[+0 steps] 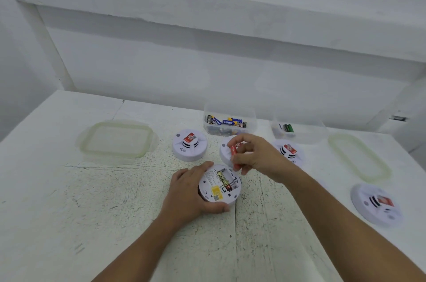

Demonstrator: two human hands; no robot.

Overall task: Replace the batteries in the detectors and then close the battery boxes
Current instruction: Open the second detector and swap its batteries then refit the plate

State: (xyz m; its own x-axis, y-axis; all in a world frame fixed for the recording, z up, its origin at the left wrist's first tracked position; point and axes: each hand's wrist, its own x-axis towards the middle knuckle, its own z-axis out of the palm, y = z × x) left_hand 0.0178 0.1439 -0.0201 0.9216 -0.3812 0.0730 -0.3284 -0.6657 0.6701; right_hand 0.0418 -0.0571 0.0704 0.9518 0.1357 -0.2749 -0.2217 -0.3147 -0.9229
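While steadying the upturned detector (220, 186) at the centre of the worktop (103, 201) with the left hand (191, 192), fingers curled round its rim, pinches a red battery (234, 157) between thumb and fingertips of the right hand (260, 157), just above the unit's 1 o'clock edge.

Seen in the open battery box (227, 180): one black-and-gold battery (222, 179) already seated, long axis running from 11 o'clock to 5 o'clock, with an apparently vacant slot alongside at 3 o'clock. Held close to the 12-to-6 line, the red battery: leaning slightly, lower end aimed down at the box, upper end towards the far wall. Polarity marks too blurred to read.

Judged roughly halfway on this unit: one cell in, a second probably bound for the vacant slot, though possibly an old one lifted out; box not yet closed, cover nowhere in view.

Standing dome-up around it: a second detector (190, 145) at 11 o'clock, a third detector (224, 154) at 12 o'clock partly behind the right hand, a fourth detector (289, 152) at 1 o'clock, a fifth detector (375, 203) at 4 o'clock. No telling from here whether served or waiting.

Further back at 12 o'clock, a clear tub (252, 120) of mixed batteries; at 1 o'clock, a second tub (309, 134) holding a few, among them green batteries (288, 128). Flat on the worktop, one tub lid (92, 148) at 10 o'clock and another lid (334, 143) at 2 o'clock.
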